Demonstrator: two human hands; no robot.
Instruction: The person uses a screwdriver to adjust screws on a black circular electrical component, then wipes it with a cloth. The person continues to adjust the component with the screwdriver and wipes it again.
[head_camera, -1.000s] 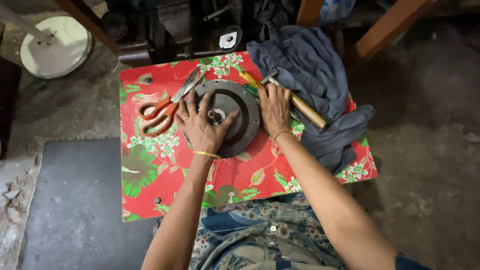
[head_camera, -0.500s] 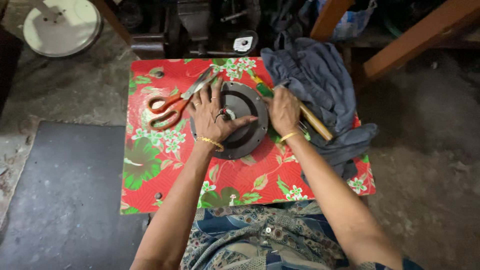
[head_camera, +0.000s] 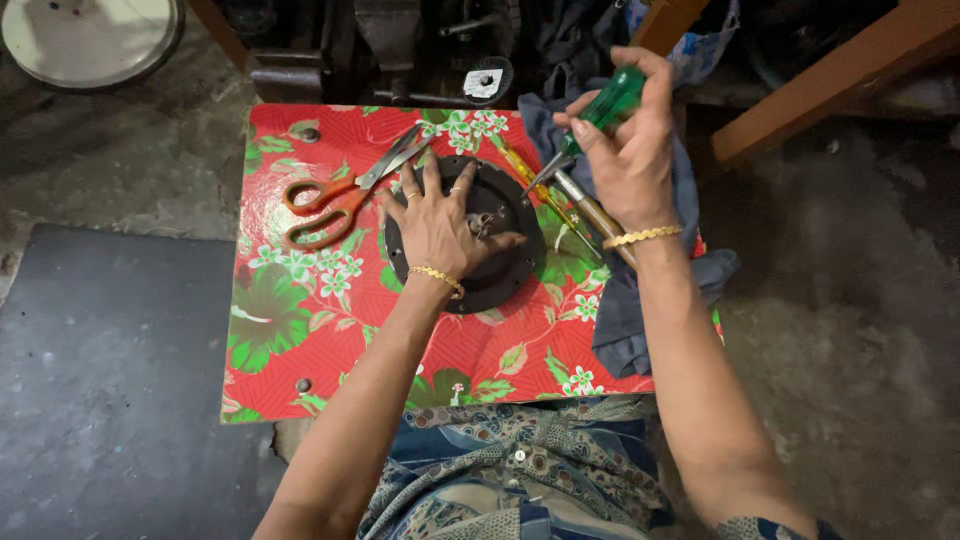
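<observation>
A small table (head_camera: 300, 330) covered in a red oilcloth with green leaves and white flowers stands on a rough grey floor, and the person sits close against its near edge, lap in patterned blue cloth. At the middle of the table lies a dark round metal plate (head_camera: 500, 285), flat, with a small hub at its centre. The left hand (head_camera: 438, 225) lies palm down on this plate, fingers spread wide across its upper left part, the thumb stretched toward the hub; it presses on the plate rather than gripping anything, and a gold bangle sits at the wrist. The right hand (head_camera: 630, 150) is raised above the table's far right corner, its fingers closed around the green handle of a screwdriver (head_camera: 590, 125), whose metal shaft slants down and left toward the plate's upper right rim without clearly touching it. Under that hand a hammer (head_camera: 592, 212) with a wooden handle lies slanted on the table, just beside the plate, and next to it a thin yellow tool lies along the same slant. Orange-handled scissors (head_camera: 335, 200) lie to the left of the plate, blades pointing up toward the far edge, near the left fingertips. A rumpled blue-grey cloth (head_camera: 625, 320) hangs over the right side of the table.
</observation>
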